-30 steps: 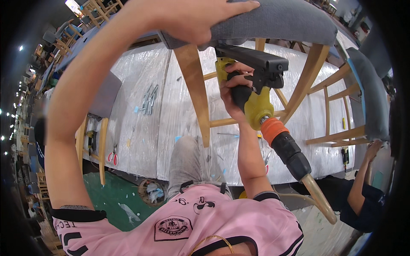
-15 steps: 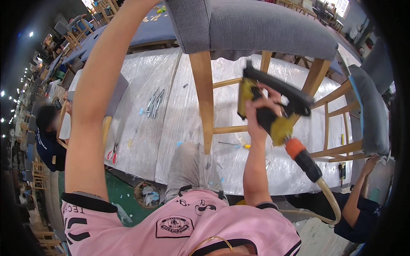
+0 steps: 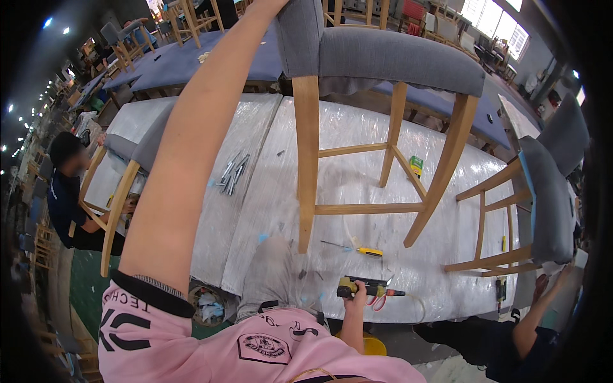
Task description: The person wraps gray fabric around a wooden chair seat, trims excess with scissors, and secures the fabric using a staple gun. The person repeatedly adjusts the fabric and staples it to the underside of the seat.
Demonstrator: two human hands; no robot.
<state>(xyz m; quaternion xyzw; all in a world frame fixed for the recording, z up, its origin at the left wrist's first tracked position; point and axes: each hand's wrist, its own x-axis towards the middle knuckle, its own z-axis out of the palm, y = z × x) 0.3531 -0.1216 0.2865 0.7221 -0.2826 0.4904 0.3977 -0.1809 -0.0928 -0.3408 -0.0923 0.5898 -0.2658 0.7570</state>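
Chair held aloft, power tool set down on the wrapped bench

The left hand (image 3: 271,5) reached up to the grey upholstered chair (image 3: 383,57), but its fingers ran off the top edge, so its grip could not be told. The right hand (image 3: 355,295) was closed around the black-and-yellow power tool (image 3: 367,287) at the plastic-covered table's (image 3: 255,191) near edge, beside a yellow screwdriver (image 3: 357,249).

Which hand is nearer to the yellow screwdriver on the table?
Right. The right hand grips the air tool just below the screwdriver. The left arm reaches far up to the grey chair.
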